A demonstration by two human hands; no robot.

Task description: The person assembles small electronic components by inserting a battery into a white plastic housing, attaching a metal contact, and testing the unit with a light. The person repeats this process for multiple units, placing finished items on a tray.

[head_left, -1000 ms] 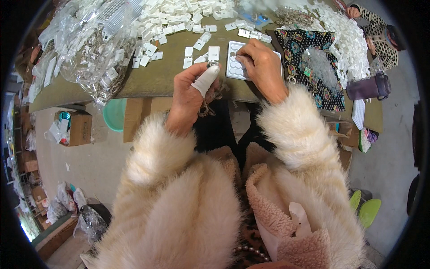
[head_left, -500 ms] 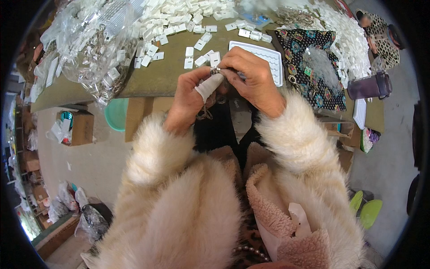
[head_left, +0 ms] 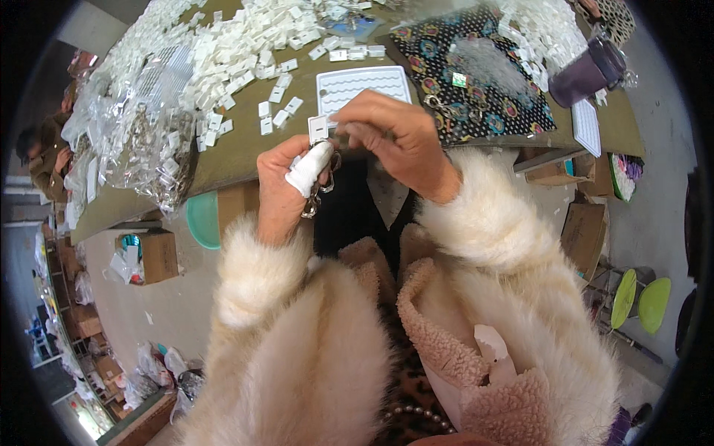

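Note:
My left hand [head_left: 281,178] pinches a small white display card [head_left: 318,128] upright, with a slot in its middle. A white wrap [head_left: 309,169] covers one of its digits. From the same hand a silver metal chain [head_left: 311,205] hangs down beside the palm. My right hand [head_left: 405,141] is just right of the card, its fingers half bent and slightly blurred; I see nothing held between them. Behind the hands, a white ridged tray [head_left: 364,83] lies on the olive table [head_left: 223,167]. Loose white cards [head_left: 277,94] are scattered to its left.
A large heap of white cards [head_left: 245,48] covers the far table. Clear bags of chains [head_left: 149,160] lie at the left. To the right are a black patterned cloth [head_left: 428,63] and a purple bottle [head_left: 584,74]. Another person [head_left: 50,160] is at far left.
My right hand has come away from the left hand's fingertips, where both were on a small metal piece. The white card now stands clear in my left hand. The view has shifted.

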